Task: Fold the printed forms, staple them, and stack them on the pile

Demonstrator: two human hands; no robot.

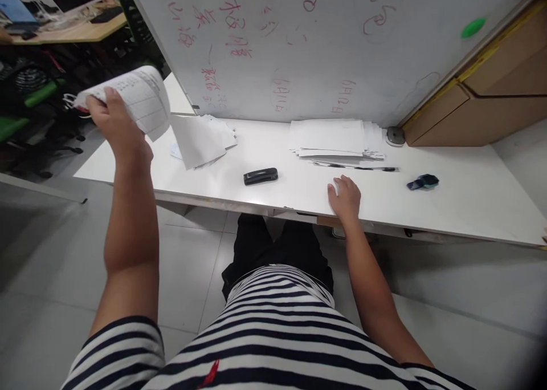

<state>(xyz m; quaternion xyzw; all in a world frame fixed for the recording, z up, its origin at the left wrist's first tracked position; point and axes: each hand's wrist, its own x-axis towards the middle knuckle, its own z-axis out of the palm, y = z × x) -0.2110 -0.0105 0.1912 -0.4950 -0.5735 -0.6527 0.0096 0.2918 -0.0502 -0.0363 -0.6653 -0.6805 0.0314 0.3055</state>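
A: Head view. What do we log for the left fingers (113,98)?

B: We see them clamped on a curled bundle of printed sheets (147,102), held up at the left end of the tabletop (299,191). The bundle bows out to the right of those fingers.

A: And the right fingers (350,189)?

B: We note them resting near the front edge, loosely bent. We cannot tell whether anything small lies beneath them.

A: Nearest items?

B: Left of the right fingers, a black stapler (260,176). Just beyond them, a slim dark strip (387,169), in front of a white paper stack (329,138). Off to their right, we record a small dark object (423,182), unidentified.

A: Between the two sets of fingers?

B: Loose papers (203,142), overlapping, nearer the left fingers. Beyond the right fingers, behind the paper stack, a whiteboard (320,53) with red writing.
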